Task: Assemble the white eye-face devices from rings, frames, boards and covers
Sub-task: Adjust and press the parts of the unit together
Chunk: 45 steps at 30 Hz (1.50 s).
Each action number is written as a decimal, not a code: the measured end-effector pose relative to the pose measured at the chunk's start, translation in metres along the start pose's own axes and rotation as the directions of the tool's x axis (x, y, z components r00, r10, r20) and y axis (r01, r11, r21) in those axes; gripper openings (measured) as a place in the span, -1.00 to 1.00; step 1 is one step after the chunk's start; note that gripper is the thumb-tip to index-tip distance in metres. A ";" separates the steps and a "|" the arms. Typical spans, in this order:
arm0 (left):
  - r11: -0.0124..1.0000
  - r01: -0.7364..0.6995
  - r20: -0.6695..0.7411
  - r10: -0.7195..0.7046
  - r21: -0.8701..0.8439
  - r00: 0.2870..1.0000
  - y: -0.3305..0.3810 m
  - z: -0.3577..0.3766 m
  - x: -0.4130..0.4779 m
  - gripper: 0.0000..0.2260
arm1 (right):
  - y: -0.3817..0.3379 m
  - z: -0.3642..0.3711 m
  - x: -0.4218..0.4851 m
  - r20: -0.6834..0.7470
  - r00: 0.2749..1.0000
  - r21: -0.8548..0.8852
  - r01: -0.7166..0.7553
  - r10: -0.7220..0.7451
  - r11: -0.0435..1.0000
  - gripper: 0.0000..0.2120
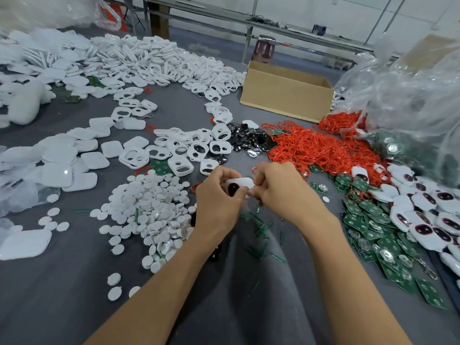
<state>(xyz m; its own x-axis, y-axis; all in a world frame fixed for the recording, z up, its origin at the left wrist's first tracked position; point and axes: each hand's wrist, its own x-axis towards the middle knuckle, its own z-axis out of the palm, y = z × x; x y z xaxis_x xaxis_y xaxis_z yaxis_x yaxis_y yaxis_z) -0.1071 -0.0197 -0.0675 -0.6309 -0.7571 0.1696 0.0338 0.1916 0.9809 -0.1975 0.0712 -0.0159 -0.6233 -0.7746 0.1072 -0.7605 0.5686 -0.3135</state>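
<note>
right now, the left hand (219, 195) and the right hand (278, 188) are sitting close together over the middle of the grey desk (74, 295). both hands are curling their fingers around one small white device (241, 183) and pinching it between them. the left hand is holding the end with a dark round eye, and the right hand is holding the other end. the device is sitting between the two hands, near the front of the desk.

many piles are lying all around. a heap of white round discs (151, 207) is sitting just left of the left hand. white frames (179, 150) with two holes are lying behind the hands, and smooth white covers (62, 160) are lying on the far left. shiny black pieces (249, 140) are lying beside a big tangle of red rings (318, 145) behind the right hand. green boards (378, 235) are lying in a pile on the right, next to finished white devices (428, 220) with dark eyes. little green bits (258, 230) are lying under the hands. a brown box (286, 93) is standing open at the back, beside a big clear bag (410, 95).
</note>
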 end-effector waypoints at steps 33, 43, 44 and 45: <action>0.995 0.000 -0.139 0.014 0.103 0.990 -0.004 0.006 -0.006 -0.76 | 0.005 0.002 -0.004 -0.066 0.942 0.007 0.331 -0.330 0.944 -0.63; 0.993 0.001 -0.167 0.019 0.117 0.986 -0.004 0.008 -0.006 -0.78 | 0.006 0.005 -0.004 -0.082 0.937 -0.007 0.339 -0.339 0.941 -0.63; 0.993 0.005 -0.167 0.014 0.115 0.986 -0.004 0.008 -0.007 -0.79 | 0.006 0.005 -0.004 -0.084 0.937 -0.007 0.339 -0.338 0.941 -0.63; 0.994 0.007 -0.167 0.012 0.113 0.986 -0.005 0.008 -0.007 -0.79 | 0.007 0.005 -0.004 -0.087 0.937 -0.006 0.339 -0.338 0.941 -0.63</action>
<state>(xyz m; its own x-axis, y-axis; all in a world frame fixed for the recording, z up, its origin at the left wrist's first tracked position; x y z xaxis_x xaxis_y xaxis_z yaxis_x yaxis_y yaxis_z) -0.1092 -0.0106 -0.0740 -0.4926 -0.8481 0.1949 -0.0583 0.2557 0.9650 -0.1992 0.0767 -0.0236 -0.3428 -0.8939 0.2888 -0.9278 0.2740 -0.2532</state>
